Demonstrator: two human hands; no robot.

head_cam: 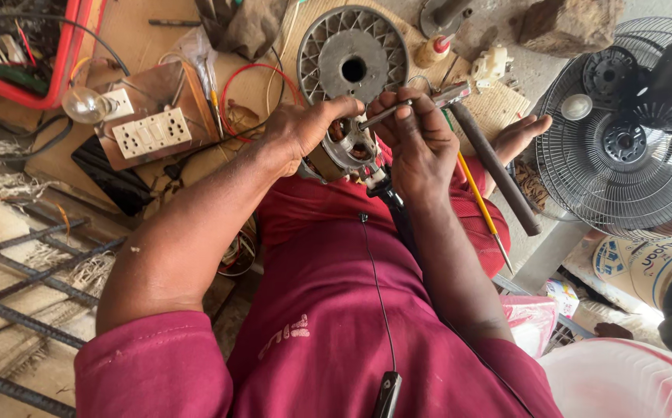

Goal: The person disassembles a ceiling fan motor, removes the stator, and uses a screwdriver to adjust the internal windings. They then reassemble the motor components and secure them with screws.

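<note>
left hand (pixel 301 128) gripping small round metal fan motor w/ copper windings (pixel 348 147), right hand (pixel 417 143) clenched on slim silver metal screwdriver (pixel 409 104), tip at motor, grey ribbed round cover (pixel 353 54) just behind

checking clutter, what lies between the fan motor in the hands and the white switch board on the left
In the head view, only the left hand gripping the fan motor, then red wire loops before the switch board.

Dull grey metal motor (pixel 349 147); shiny steel screwdriver (pixel 413 104).
</note>
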